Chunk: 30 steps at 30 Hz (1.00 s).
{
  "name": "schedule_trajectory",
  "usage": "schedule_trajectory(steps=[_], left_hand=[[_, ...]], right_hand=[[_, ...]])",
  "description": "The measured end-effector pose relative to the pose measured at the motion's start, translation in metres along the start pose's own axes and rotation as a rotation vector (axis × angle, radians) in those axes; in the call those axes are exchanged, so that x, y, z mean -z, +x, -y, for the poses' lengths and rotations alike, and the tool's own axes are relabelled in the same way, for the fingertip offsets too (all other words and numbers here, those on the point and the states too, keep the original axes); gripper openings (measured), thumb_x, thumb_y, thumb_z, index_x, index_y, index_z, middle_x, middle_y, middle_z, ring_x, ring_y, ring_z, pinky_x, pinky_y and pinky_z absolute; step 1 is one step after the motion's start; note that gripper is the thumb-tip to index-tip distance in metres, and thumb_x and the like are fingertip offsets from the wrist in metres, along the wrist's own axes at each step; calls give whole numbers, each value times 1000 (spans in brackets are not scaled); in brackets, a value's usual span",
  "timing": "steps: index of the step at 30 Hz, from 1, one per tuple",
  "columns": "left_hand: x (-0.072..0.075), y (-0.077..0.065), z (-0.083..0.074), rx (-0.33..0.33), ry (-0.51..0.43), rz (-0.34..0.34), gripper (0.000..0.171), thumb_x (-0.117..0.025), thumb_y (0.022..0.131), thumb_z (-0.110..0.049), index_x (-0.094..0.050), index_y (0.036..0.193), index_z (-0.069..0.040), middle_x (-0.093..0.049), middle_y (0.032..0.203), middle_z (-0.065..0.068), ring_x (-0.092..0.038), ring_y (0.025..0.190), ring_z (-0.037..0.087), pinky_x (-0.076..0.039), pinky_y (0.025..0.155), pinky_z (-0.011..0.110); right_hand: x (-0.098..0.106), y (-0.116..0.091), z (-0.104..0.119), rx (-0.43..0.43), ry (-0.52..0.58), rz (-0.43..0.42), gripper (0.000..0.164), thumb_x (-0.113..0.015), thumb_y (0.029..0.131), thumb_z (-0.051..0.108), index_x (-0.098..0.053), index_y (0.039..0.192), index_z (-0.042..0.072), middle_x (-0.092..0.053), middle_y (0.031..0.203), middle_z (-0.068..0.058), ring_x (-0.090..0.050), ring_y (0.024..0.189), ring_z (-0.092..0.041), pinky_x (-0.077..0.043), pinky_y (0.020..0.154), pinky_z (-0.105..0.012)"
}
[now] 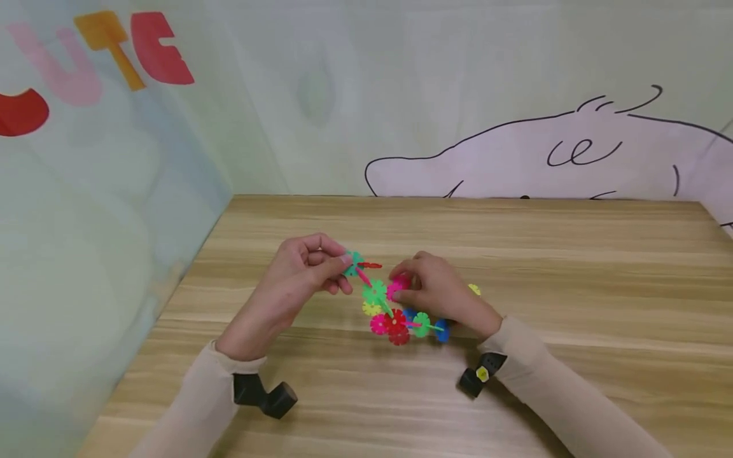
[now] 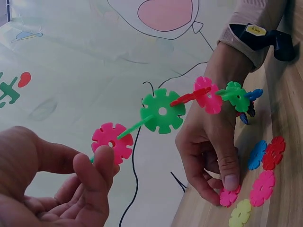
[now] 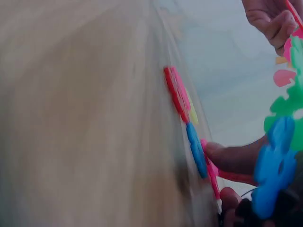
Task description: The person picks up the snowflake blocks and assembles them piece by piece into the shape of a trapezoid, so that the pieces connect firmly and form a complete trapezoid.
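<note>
My left hand [image 1: 303, 267] pinches a teal-green flower-shaped plastic disc [image 1: 355, 262] between thumb and fingertips. From it a chain of interlocked discs hangs toward the lower right, with a green disc [image 2: 162, 111], a pink disc [image 2: 207, 95] and a blue disc [image 1: 442, 331] at the far end. In the left wrist view the chain crosses above my right hand [image 1: 438, 286]. That hand, low over the table, pinches a loose pink disc [image 2: 229, 196] between thumb and fingers.
Loose discs lie flat on the wooden table [image 1: 321, 394] under the chain: yellow [image 2: 240, 213], pink [image 2: 262, 188], red [image 2: 273, 153] and blue [image 2: 257, 154]. Another yellow disc [image 1: 474, 289] shows beyond my right hand. A printed backdrop [image 1: 309, 127] borders the table's back and left.
</note>
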<state>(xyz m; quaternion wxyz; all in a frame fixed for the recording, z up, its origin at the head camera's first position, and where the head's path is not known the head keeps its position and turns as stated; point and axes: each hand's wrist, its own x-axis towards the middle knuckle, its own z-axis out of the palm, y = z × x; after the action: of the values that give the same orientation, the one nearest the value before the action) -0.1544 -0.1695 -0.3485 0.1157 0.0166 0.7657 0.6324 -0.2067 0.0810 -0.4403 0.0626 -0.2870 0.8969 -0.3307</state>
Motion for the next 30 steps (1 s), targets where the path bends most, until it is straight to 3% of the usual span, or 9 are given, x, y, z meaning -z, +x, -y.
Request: schedule_trajectory(steps=[5,13,17,22,30], left_hand=[[1,-1,2,2,0,0,18,-70,104,-11,-65,112,4,-79,82,-4,-75,69,11,-59,69,22],[2,0,4,-4,-5,4,17,-70,104,-11,-64,111,3,-79,81,-4,-75,69,12,-59,69,23],[0,1,5,2,-10,7,16,-70,104,-11,-65,112,2,-79,81,-5,-76,69,12,-60,69,23],[-1,-1,5,11,-21,3,15,-69,104,-11,-65,111,1,-79,80,-4,-76,68,12,-59,67,23],[-4,-3,2,-3,-17,6,14,-69,105,-11,-65,111,1,-79,79,-4,-76,68,13,-60,67,22]], right_hand=[[-5,2,0,1,-28,-20,16,-86,92,26,-78,102,16,-68,95,-4,-58,90,-16,-48,74,-29],[7,-2,3,12,177,-85,11,-83,95,17,-72,93,15,-72,81,2,-62,73,-13,-54,68,-26],[24,-10,14,-3,288,-139,10,-82,96,14,-72,95,12,-73,83,-2,-65,71,-21,-54,65,-25],[42,-19,32,-35,510,-101,8,-77,99,10,-70,100,5,-74,87,-10,-67,72,-36,-57,63,-30],[50,-28,46,-107,674,-52,13,-76,100,11,-72,108,2,-74,86,-2,-68,71,-20,-60,69,-28]])
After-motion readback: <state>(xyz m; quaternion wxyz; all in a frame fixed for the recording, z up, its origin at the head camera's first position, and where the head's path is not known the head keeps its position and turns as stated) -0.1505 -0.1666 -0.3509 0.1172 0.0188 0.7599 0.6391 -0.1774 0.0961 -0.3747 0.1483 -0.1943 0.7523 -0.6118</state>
